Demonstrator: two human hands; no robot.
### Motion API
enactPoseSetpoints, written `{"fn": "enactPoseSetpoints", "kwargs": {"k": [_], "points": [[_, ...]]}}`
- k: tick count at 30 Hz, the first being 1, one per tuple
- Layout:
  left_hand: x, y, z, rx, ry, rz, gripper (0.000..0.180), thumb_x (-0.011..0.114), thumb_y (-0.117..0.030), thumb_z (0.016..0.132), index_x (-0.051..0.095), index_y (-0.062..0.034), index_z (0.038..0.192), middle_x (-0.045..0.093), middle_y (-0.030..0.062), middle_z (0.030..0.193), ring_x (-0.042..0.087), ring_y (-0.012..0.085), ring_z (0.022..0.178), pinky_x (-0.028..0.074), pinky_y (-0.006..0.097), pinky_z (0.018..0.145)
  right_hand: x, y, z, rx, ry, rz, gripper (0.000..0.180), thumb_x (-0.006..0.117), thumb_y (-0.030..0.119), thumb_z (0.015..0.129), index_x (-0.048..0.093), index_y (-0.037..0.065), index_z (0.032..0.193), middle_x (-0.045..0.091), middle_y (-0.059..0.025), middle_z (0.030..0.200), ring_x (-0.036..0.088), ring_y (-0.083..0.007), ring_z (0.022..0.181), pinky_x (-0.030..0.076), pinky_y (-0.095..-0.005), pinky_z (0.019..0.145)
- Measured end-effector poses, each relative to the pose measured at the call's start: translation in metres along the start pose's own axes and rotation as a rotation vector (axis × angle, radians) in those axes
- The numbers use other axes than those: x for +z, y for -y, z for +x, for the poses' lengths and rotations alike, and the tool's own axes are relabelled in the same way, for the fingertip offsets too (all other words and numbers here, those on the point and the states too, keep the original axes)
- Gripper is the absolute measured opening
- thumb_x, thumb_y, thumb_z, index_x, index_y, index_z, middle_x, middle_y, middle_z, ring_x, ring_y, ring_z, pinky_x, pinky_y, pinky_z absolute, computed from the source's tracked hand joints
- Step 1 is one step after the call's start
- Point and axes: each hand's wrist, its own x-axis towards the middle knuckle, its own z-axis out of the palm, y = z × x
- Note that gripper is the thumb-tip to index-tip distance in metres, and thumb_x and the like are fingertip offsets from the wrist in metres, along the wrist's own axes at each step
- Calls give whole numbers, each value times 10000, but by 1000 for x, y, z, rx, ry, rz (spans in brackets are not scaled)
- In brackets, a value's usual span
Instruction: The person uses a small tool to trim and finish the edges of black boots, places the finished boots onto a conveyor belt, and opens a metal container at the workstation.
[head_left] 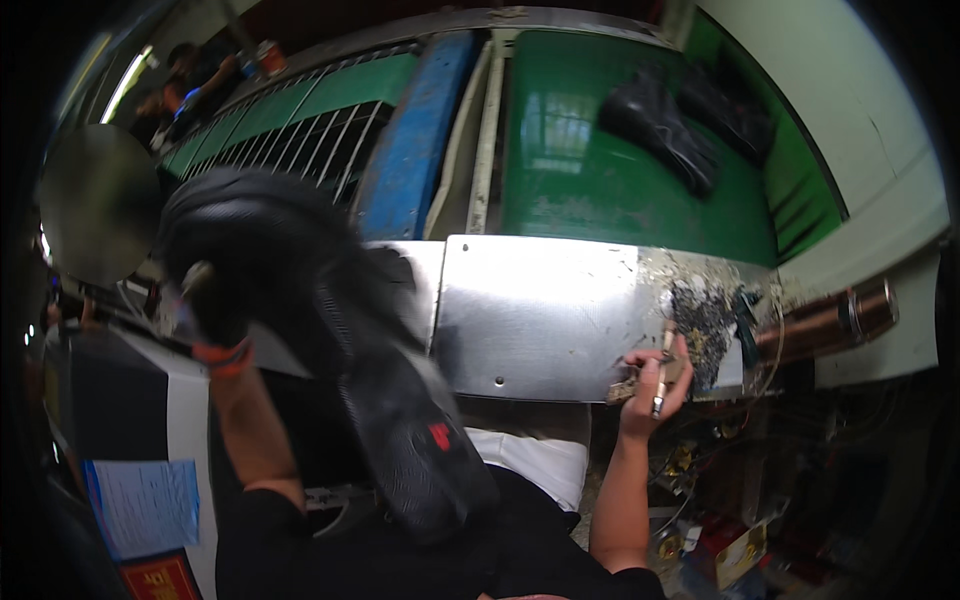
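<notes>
One head-worn fisheye camera looks steeply down from close above the person's forearms, facing a metal plate [540, 310] near and a green conveyor belt [600, 170] farther off.

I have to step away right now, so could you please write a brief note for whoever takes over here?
Left hand, in a dark glove: holds a black shoe up, sole outward.
Right hand, bare: grips a small brush-like tool at the steel plate edge.
Two black items lie on the green conveyor.
Debris sits on the plate's right end.
Done and left: cannot tell.
</notes>
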Motion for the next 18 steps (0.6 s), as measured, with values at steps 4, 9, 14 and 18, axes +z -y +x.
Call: {"fn": "enactPoseSetpoints", "kwargs": {"k": [4, 9, 14, 18], "points": [[102, 71, 47, 50, 134, 125, 676, 629, -344, 886, 420, 12, 1422, 513, 151, 1380, 512, 236, 1264, 392, 360, 1089, -1, 20, 3, 220, -308, 65, 514, 480, 92, 961, 312, -50, 1426, 607, -87, 853, 578, -171, 760, 480, -312, 698], [194, 55, 101, 109, 203, 382, 769, 786, -282, 726, 470, 36, 1351, 577, 151, 1277, 570, 234, 1185, 436, 355, 1041, 13, 43, -37, 296, 16, 129, 493, 489, 98, 951, 338, -78, 1386, 539, -71, 710, 562, -165, 608, 510, -339, 592], [204, 63, 113, 204, 350, 386, 761, 843, -198, 707, 487, 10, 1346, 576, 158, 1297, 576, 252, 1185, 447, 383, 1045, 58, 61, -40, 265, 400, 174, 560, 580, 178, 925, 367, -86, 1370, 512, -97, 710, 541, -185, 589, 500, -337, 597], [209, 69, 113, 113, 267, 298, 735, 826, -181, 710, 504, 19, 1340, 579, 150, 1302, 573, 235, 1185, 439, 369, 1046, 95, 71, -3, -87, 600, 123, 448, 638, 42, 861, 497, -85, 1267, 648, -131, 797, 640, -160, 651, 526, -276, 611]]}}
